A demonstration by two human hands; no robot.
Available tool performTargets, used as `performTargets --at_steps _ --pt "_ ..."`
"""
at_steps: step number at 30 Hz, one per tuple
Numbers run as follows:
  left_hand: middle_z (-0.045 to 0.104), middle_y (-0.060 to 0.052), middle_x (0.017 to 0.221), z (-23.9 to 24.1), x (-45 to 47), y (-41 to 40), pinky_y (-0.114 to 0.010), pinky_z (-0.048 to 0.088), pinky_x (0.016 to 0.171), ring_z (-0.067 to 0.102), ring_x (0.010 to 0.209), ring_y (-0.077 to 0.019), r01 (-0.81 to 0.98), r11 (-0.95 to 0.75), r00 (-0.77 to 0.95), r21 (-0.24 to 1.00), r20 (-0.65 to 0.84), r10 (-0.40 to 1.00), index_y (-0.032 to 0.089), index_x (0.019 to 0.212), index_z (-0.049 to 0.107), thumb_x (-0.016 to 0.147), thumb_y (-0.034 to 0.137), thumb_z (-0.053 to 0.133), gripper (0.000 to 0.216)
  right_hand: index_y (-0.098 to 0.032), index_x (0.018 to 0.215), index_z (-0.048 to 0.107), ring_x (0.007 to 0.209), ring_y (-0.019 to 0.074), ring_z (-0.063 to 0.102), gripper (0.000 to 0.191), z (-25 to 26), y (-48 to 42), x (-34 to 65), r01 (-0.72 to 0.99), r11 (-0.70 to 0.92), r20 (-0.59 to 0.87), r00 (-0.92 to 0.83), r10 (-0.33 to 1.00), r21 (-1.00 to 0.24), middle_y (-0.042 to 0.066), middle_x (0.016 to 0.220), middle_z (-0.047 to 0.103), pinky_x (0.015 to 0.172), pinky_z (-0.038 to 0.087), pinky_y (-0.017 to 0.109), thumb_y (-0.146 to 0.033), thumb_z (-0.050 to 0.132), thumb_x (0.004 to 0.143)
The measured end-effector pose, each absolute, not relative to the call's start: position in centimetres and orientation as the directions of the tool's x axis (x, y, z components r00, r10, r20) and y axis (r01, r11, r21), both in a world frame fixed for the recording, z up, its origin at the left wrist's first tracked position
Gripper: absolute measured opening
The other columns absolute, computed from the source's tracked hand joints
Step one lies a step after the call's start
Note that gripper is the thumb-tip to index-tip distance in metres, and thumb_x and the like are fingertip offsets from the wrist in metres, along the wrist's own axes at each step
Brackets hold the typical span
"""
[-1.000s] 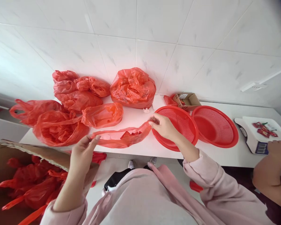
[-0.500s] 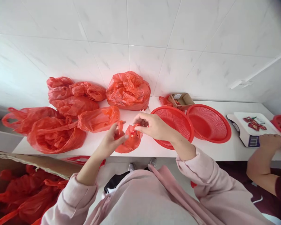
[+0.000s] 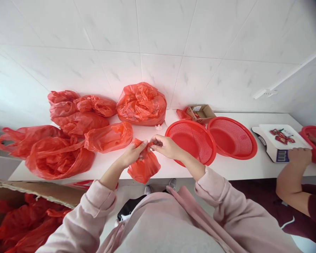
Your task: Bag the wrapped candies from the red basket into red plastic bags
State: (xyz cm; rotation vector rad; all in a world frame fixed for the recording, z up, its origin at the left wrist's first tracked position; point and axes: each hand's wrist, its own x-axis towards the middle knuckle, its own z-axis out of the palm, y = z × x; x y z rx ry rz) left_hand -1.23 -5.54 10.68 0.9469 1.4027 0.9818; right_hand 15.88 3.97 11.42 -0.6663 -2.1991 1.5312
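A small red plastic bag [image 3: 144, 167] hangs over the front edge of the white counter [image 3: 234, 171], held at its top by both hands. My left hand [image 3: 131, 153] pinches the left side of the bag's mouth. My right hand [image 3: 165, 146] pinches the right side, fingers closed, and the two hands almost touch. Something small bulges in the bag's bottom. Just to the right stands a red mesh basket [image 3: 191, 141].
Several filled red bags [image 3: 141, 104] lie at the back and left of the counter. A second red basket [image 3: 233, 137], a small cardboard box [image 3: 203, 112] and a scale [image 3: 277, 144] stand to the right, with another person's hand [image 3: 300, 156] by it. A carton [image 3: 26, 211] of red bags sits lower left.
The bag lay stretched flat on the counter with my hands apart. My hands came together, gathered its mouth and lifted it, so it now hangs bunched off the counter's front edge.
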Motion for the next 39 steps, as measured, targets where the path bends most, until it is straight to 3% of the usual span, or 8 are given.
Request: performTargets --at_steps 7,13,18,23,27,31,34,39 --pt "0.065 -0.003 0.067 12.5 -2.5 -4.7 -0.029 0.048 0.062 0.056 0.059 -0.0159 0.17 0.203 0.081 0.964 -0.219 0.972 0.018 0.08 0.071 0.083 0.056 0.054 0.042 -0.019 0.08 0.062 0.081 0.0148 0.058 0.021 12.5 3.0 17.1 0.101 0.295 0.06 -0.868 0.493 -0.95 0.002 0.087 0.062 0.079 0.047 0.029 -0.04 0.065 0.084" --pt "0.073 -0.005 0.084 13.3 -2.8 -3.5 -0.035 0.05 0.083 0.065 0.085 -0.0235 0.393 0.029 0.178 0.919 -0.107 0.978 0.023 0.078 0.073 0.074 0.029 0.06 0.016 -0.025 0.124 0.057 0.107 0.0167 0.059 0.036 10.6 5.3 13.8 0.005 0.237 0.149 -0.766 0.625 -0.971 0.004 0.112 0.065 0.098 0.043 0.033 -0.043 0.039 0.099" --pt "0.066 -0.003 0.081 11.5 -2.4 -2.7 -0.027 0.046 0.068 0.06 0.075 -0.0176 0.726 -0.11 -0.093 0.679 0.255 0.963 0.02 0.075 0.061 0.066 0.011 0.046 0.02 -0.026 0.128 0.056 0.114 0.0181 0.056 0.036 8.2 6.1 12.2 0.002 0.167 0.107 -0.761 0.64 -0.986 0.003 0.128 0.06 0.097 0.045 0.033 -0.039 0.049 0.095" --pt "0.06 -0.005 0.105 11.0 -2.1 -3.0 -0.025 0.048 0.074 0.061 0.094 -0.0178 0.774 -0.202 -0.079 0.601 0.407 0.91 0.021 0.088 0.06 0.07 0.007 0.047 0.026 -0.02 0.108 0.064 0.092 0.0168 0.062 0.03 8.2 6.6 13.2 -0.04 -0.011 0.029 -0.867 0.498 -0.999 0.004 0.102 0.067 0.083 0.05 0.031 -0.044 0.055 0.091" --pt "0.058 -0.006 0.108 11.5 -2.3 -3.5 -0.026 0.049 0.081 0.06 0.1 -0.0179 0.722 -0.279 -0.025 0.633 0.427 0.904 0.022 0.1 0.064 0.073 0.006 0.05 0.034 -0.026 0.131 0.047 0.079 0.0141 0.06 0.05 8.5 6.6 13.7 -0.066 -0.064 0.028 -0.878 0.477 -0.996 -0.001 0.085 0.065 0.076 0.049 0.028 -0.043 0.062 0.087" --pt "0.055 -0.006 0.109 11.3 -2.5 -4.2 -0.026 0.05 0.075 0.06 0.093 -0.0176 0.764 -0.24 -0.023 0.598 0.398 0.917 0.026 0.111 0.068 0.076 0.008 0.052 0.042 -0.022 0.113 0.06 0.081 0.0141 0.058 0.034 8.5 6.4 13.6 -0.128 0.062 0.143 -0.872 0.468 -0.99 0.001 0.089 0.062 0.075 0.047 0.027 -0.046 0.057 0.089" --pt "0.057 -0.006 0.108 10.8 -3.0 -4.7 -0.026 0.05 0.075 0.061 0.086 -0.0149 0.774 -0.247 0.017 0.583 0.37 0.929 0.028 0.115 0.069 0.085 0.013 0.049 0.039 -0.018 0.09 0.064 0.075 0.0133 0.055 0.032 9.1 6.4 13.8 0.0 0.281 0.153 -0.84 0.521 -0.96 0.001 0.081 0.061 0.072 0.044 0.026 -0.045 0.048 0.094" --pt "0.063 -0.007 0.119 9.8 -4.3 -6.0 -0.03 0.05 0.09 0.062 0.105 -0.0181 0.766 -0.212 -0.026 0.607 0.359 0.933 0.027 0.127 0.061 0.096 0.026 0.043 0.036 -0.02 0.087 0.067 0.075 0.0142 0.058 0.026 9.9 7.6 14.3 0.223 0.474 0.137 -0.779 0.612 -0.852 0.001 0.08 0.067 0.076 0.044 0.027 -0.035 0.047 0.095"
